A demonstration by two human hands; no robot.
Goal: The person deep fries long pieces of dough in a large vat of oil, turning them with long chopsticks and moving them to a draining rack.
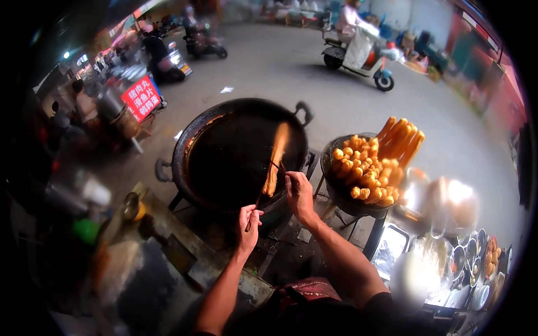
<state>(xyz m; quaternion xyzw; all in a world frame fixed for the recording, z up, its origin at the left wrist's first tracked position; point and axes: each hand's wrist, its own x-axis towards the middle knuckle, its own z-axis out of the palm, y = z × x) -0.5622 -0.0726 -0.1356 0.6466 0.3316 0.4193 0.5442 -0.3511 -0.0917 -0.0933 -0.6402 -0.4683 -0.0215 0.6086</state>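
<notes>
A long golden fried dough stick (278,147) lies over the right side of a big black wok (182,147) of dark oil. My right hand (300,196) is closed around thin dark chopsticks (277,164) whose tips cross the dough stick's middle. Lower and to the left, my left hand (248,227) pinches another thin dark chopstick (258,200), which points up toward the dough stick's near end. Whether its tip touches the dough is hard to make out. To the right of my right hand, a round wire basket (332,187) is heaped with fried dough sticks (367,168).
A worktop (196,269) with a dark flat blade runs at the lower left. Metal trays (390,249) and several bowls stand at the lower right. Beyond the wok, a person rides a scooter (358,59) on the street; a red sign (141,98) stands at the left.
</notes>
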